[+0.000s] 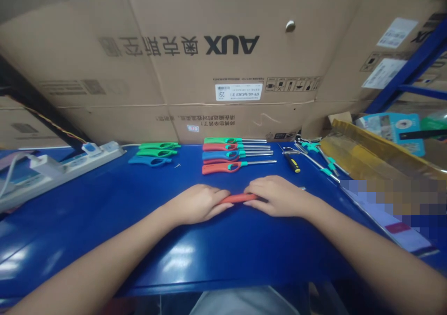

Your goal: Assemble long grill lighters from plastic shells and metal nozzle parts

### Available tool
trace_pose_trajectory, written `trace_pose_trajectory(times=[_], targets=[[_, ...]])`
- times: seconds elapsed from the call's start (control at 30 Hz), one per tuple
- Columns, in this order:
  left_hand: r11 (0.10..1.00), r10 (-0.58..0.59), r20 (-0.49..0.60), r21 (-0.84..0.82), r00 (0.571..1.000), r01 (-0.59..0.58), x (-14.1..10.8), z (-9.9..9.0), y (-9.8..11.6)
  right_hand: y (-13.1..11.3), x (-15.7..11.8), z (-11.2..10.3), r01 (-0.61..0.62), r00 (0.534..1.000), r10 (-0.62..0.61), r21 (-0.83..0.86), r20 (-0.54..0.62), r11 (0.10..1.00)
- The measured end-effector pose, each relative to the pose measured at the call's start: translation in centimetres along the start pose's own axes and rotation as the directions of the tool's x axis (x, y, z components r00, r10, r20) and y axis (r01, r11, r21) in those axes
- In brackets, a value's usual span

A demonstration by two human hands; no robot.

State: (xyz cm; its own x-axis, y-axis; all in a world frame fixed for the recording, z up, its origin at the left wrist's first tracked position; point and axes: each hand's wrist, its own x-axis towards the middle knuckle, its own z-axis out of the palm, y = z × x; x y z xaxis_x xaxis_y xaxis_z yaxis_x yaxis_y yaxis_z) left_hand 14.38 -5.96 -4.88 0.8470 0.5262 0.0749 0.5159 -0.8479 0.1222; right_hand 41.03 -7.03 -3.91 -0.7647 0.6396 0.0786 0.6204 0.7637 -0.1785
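Note:
Both hands hold one red lighter handle (240, 198) level above the blue table, near its middle. My left hand (199, 203) is closed on its left end, thumb and fingers pinching it. Its right end is gripped by my right hand (277, 196), whose fingers curl over and hide part of it. Just beyond lies a row of long-nosed lighters with metal tubes, the nearest a red lighter (218, 167), with a blue lighter (216, 156) behind it. To the left rest green handles (153, 153) and a blue handle (148, 161) without tubes.
A yellow-black screwdriver (292, 163) lies right of the row. Several metal tubes with teal parts (328, 171) sit beside a yellow-taped carton (349, 142). A white power strip (52, 175) runs along the left. A tall cardboard sheet (174, 86) backs the table.

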Motion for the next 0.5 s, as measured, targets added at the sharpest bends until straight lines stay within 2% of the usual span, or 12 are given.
trace_pose_trajectory(times=[0.1, 0.2, 0.4, 0.5], targets=[[0.999, -0.043, 0.022, -0.020, 0.999, 0.044, 0.0, -0.3, -0.2, 0.3, -0.1, -0.2, -0.105, 0.994, 0.108, -0.079, 0.033, 0.991], [0.997, -0.075, 0.021, -0.025, 0.997, 0.075, 0.0, -0.4, 0.1, 0.0, 0.1, 0.3, -0.151, 0.986, 0.161, -0.174, 0.043, 0.973], [0.993, -0.060, 0.008, 0.103, 0.998, 0.059, 0.2, -0.1, 1.3, -1.6, 0.7, 1.5, -0.113, 0.992, 0.125, -0.263, 0.027, 0.958], [0.990, -0.062, 0.025, 0.129, 0.998, 0.059, 0.3, -0.1, 1.2, -1.6, 0.8, 1.4, -0.096, 0.995, 0.096, -0.269, -0.014, 0.958]])
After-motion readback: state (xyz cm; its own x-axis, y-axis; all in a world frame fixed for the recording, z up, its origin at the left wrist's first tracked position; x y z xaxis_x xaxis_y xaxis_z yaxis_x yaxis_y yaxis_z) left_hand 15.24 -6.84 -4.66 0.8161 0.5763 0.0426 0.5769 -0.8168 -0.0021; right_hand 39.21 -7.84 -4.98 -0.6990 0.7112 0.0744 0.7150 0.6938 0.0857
